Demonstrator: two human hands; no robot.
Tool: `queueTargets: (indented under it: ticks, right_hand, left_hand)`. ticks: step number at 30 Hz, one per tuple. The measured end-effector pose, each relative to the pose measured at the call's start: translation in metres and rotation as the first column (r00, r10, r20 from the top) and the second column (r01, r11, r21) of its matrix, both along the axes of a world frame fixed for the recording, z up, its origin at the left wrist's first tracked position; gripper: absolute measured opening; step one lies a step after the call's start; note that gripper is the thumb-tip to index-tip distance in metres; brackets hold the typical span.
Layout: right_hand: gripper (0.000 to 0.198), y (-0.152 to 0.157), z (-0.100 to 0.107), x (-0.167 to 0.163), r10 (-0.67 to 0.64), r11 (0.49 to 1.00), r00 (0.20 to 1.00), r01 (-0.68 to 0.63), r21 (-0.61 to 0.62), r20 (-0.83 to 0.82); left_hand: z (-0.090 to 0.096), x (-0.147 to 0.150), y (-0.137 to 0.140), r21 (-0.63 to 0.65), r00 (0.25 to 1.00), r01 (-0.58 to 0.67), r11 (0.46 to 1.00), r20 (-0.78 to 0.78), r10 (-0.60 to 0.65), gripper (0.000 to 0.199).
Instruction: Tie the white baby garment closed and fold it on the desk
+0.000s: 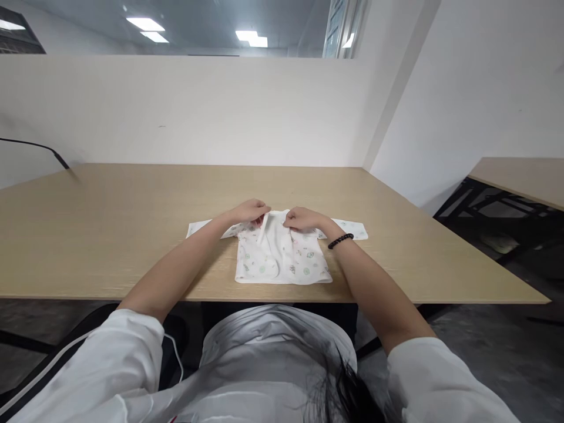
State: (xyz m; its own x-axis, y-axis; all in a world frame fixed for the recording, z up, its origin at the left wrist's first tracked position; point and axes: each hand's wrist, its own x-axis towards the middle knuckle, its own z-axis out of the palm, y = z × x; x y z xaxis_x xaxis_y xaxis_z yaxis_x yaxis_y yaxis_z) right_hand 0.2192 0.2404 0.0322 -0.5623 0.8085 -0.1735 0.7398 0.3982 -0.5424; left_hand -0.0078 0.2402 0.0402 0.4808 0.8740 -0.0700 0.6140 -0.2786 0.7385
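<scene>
A small white baby shirt (304,258) with a pale printed pattern lies spread on the wooden table, its sleeves stretched out to both sides and its hem toward me. My left hand (252,211) pinches the front edge near the neckline on the left, lifting that flap a little. On the other side of the neck opening, my right hand (303,218) has its fingers closed on the opposite front edge. Between the hands the plain white inside of the shirt shows. The fingertips are partly hidden by cloth and knuckles.
The light wooden table (132,235) ends at a white wall (220,111) with a window above it. A thin black cable or stalk (55,154) reaches over the far left. Another table (524,176) with black legs stands at the right.
</scene>
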Motion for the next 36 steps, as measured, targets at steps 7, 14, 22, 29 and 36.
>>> queueTargets:
  ticks: [7, 14, 22, 29, 36]
  right_hand:
    - [0.022, 0.001, -0.013, -0.013, -0.27, 0.927, 0.94, 0.312, 0.21, -0.209]
    - [0.031, -0.006, -0.031, -0.038, -0.317, 0.914, 0.94, 0.339, 0.225, -0.126]
    - [0.025, 0.008, -0.025, -0.021, -0.396, 0.918, 0.862, 0.376, -0.123, -0.318]
    - [0.026, 0.019, -0.012, 0.017, -0.513, 0.846, 0.721, 0.331, -0.419, -0.466]
    - [0.026, 0.019, -0.026, -0.003, -0.569, 0.815, 0.633, 0.353, -0.458, -0.525]
  left_hand:
    - [-0.027, 0.01, -0.006, 0.043, 0.999, -0.034, 0.999, 0.034, 0.033, 0.026]
    - [-0.044, 0.012, 0.001, 0.348, 0.974, 0.036, 0.937, -0.222, 0.045, 0.017]
    - [-0.047, 0.002, 0.006, 0.35, 0.966, 0.131, 0.928, -0.257, -0.039, 0.026]
    - [-0.047, 0.004, 0.004, 0.344, 0.962, 0.114, 0.932, -0.271, -0.017, 0.029]
    - [-0.049, 0.018, 0.003, 0.367, 0.956, -0.099, 0.925, -0.223, 0.191, 0.021]
